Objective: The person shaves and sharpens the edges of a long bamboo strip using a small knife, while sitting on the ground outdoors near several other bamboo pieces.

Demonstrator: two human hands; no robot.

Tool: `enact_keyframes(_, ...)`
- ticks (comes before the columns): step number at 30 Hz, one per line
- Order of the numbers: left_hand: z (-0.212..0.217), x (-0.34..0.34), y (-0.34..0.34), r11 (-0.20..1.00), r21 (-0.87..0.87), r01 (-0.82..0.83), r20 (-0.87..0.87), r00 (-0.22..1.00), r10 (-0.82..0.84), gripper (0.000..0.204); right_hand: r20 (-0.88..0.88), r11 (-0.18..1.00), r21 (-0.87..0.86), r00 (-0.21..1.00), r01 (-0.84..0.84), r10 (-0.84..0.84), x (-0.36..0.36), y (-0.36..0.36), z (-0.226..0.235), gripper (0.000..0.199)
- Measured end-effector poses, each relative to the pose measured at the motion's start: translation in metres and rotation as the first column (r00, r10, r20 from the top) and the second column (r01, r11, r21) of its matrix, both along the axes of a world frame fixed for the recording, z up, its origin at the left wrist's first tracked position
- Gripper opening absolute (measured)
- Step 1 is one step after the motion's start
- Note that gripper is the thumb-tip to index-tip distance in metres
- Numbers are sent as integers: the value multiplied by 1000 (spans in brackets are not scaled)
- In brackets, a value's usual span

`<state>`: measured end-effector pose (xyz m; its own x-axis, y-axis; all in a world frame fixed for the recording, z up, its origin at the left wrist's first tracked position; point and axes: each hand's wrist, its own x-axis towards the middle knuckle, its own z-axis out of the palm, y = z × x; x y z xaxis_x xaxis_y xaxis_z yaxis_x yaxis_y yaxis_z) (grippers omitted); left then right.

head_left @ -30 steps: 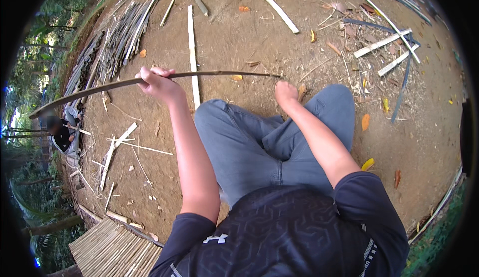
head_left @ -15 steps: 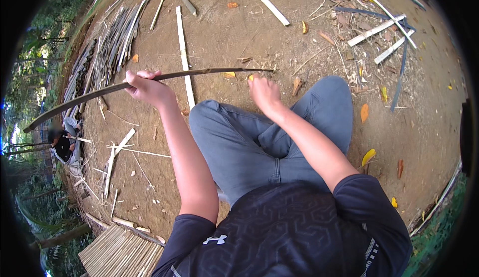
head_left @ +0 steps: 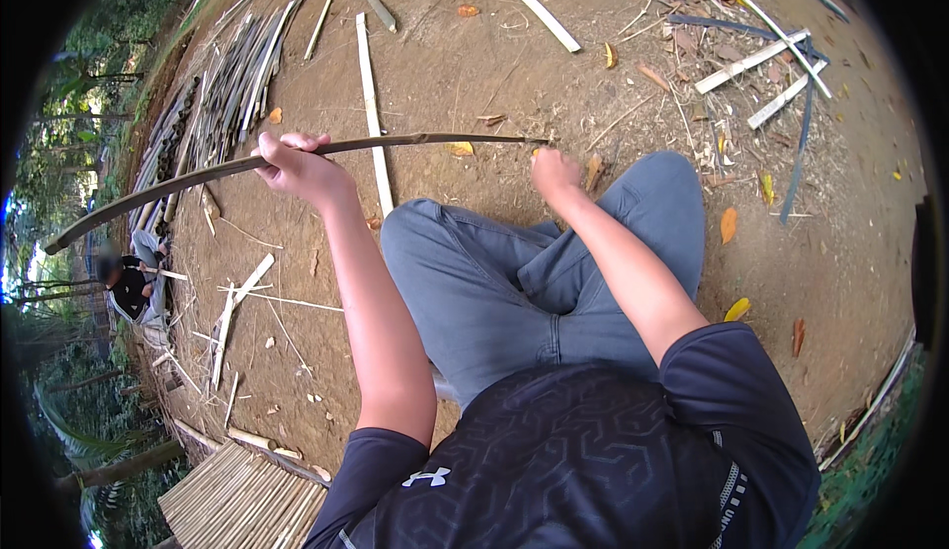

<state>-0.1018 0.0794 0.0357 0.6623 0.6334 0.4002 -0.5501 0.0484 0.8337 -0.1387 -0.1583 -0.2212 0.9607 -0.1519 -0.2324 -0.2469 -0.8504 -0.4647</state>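
Note:
My left hand (head_left: pixel 297 166) is closed around a long, dark, curved bamboo strip (head_left: pixel 386 141). The strip reaches far out to the left and arches across to the right, held above the ground in front of my crossed legs. Close below its right tip, my right hand (head_left: pixel 559 175) makes a fist. A small yellow-orange bit shows at the top of that fist; its kind is hidden by the fingers.
A long pale bamboo strip (head_left: pixel 372 104) lies on the dirt ahead. Piled dark strips (head_left: pixel 237 80) are at the far left, above a seated person (head_left: pixel 133 287). A slatted bamboo panel (head_left: pixel 232 495) lies lower left. Pale slats (head_left: pixel 753 62) and shavings litter the right.
My right hand has moved to the right along the strip, toward its right tip. The left hand keeps its grip, with the strip nearly in place.

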Motion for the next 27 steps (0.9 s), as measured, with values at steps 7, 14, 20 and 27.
enact_keyframes(7, 4, 2, -9, 999, -27, -30, -9, 1000, 30, 26, 33, 996, 17, 996, 86, -87, 7, -4, -28, 30)
enact_keyframes(14, 1, 3, -6, 999, -16, -50, 9, 999, 50, 26, 23, 996, 0, 996, 85, -85, 8, -7, -36, 18)
enact_keyframes(20, -2, 4, -3, 999, -19, -39, -5, 999, 39, 27, -40, 993, -54, 993, 108, -110, 11, -9, -54, 21)
enact_keyframes(27, -2, 0, -3, 1000, 3, 9, 15, 1000, -9, 24, -161, 983, -96, 972, 156, -170, 24, -7, -73, 23)
